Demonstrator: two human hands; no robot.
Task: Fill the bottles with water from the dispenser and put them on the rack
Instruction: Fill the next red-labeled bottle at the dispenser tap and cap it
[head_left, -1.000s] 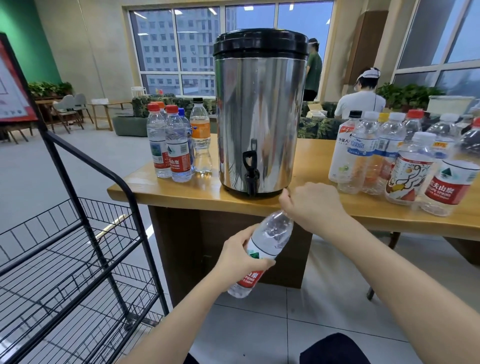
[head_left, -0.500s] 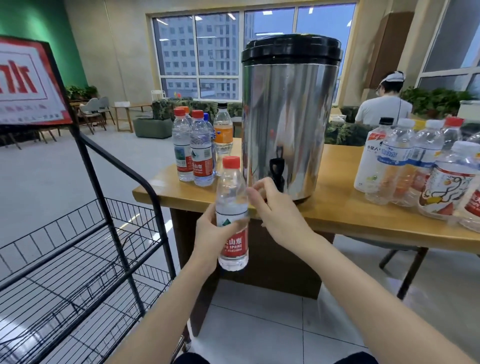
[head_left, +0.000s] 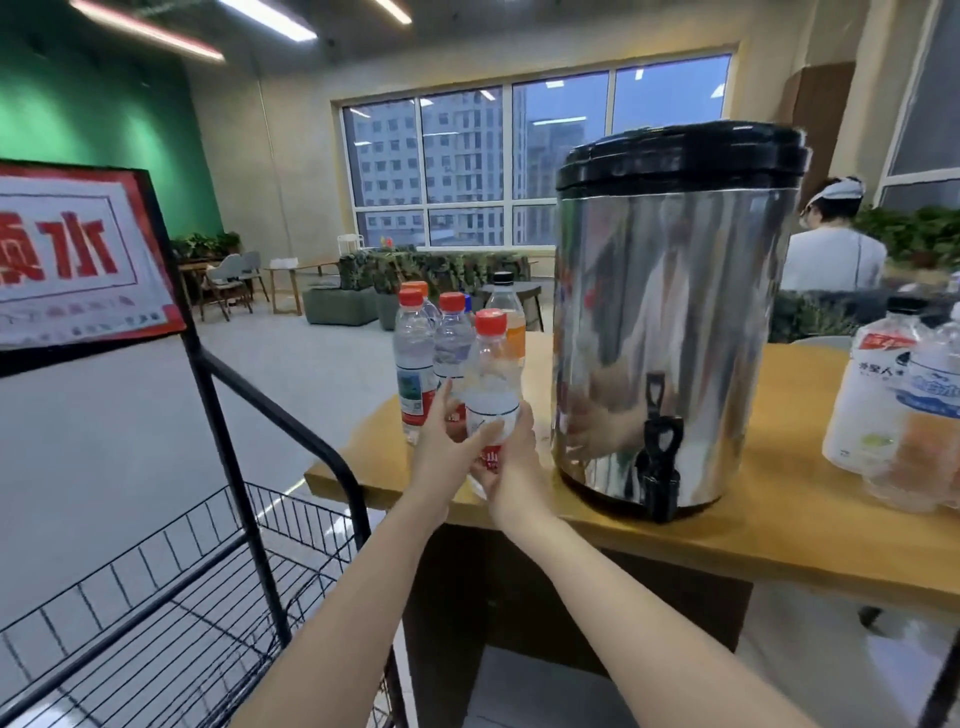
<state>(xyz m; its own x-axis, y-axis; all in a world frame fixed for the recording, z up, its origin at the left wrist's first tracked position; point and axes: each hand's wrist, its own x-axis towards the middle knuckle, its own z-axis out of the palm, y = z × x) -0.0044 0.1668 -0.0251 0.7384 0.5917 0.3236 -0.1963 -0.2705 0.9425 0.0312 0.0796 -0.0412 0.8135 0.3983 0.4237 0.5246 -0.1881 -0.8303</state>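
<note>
A clear water bottle (head_left: 491, 379) with a red cap stands upright over the left end of the wooden table (head_left: 779, 519). My left hand (head_left: 441, 457) grips its lower left side and my right hand (head_left: 511, 465) wraps round its lower right side, covering most of the red label. Whether its base touches the table is hidden. The steel dispenser (head_left: 670, 312) with a black lid and black tap (head_left: 658, 452) stands just right of it. The black wire rack (head_left: 208, 597) is at lower left.
Several capped bottles (head_left: 415, 364) stand behind the held one on the table's left end. More bottles (head_left: 893, 405) crowd the right end. A red and white sign (head_left: 78, 260) tops the rack. A person in white (head_left: 831, 249) sits behind the table.
The capped bottle has risen from below the table edge and moved forward over the table's left end. My right hand has come off the cap and now holds the bottle's body.
</note>
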